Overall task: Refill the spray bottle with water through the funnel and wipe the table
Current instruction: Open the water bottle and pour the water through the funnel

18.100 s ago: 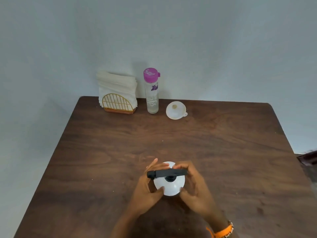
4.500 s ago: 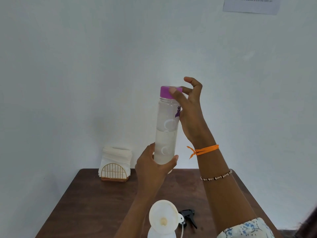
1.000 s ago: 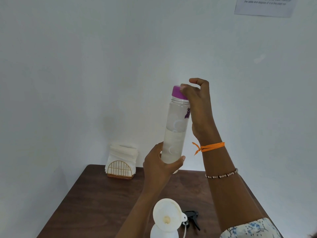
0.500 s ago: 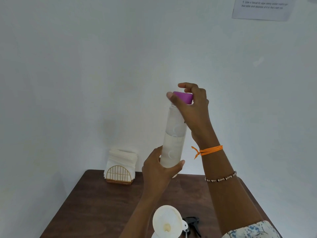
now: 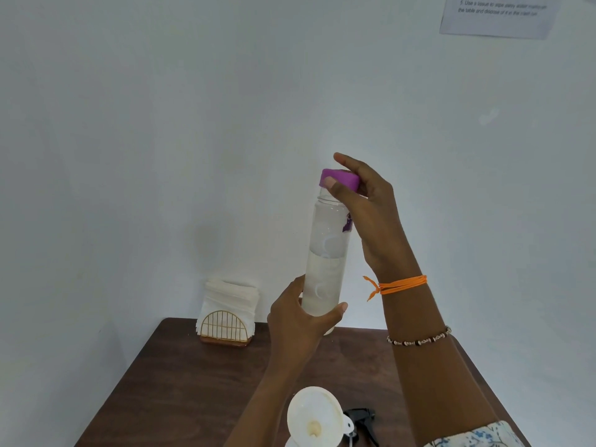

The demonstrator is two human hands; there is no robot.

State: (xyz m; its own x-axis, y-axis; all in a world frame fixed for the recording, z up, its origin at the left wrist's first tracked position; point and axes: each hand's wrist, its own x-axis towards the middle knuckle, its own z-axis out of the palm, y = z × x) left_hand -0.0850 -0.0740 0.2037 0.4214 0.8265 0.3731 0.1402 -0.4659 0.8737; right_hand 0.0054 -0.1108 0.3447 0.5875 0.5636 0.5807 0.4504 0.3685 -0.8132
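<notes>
We hold the water bottle (image 5: 325, 262) upright above the table (image 5: 180, 382), left hand (image 5: 298, 324) wrapped round its base, right hand (image 5: 371, 201) with fingers (image 5: 330, 182) clamped on the purple cap (image 5: 338, 178). The funnel (image 5: 314, 414) sits in the spray bottle below. Risk: once the cap is off, tilting too quickly would likely overshoot the funnel and wet the table; a knocked funnel would tip.
</notes>
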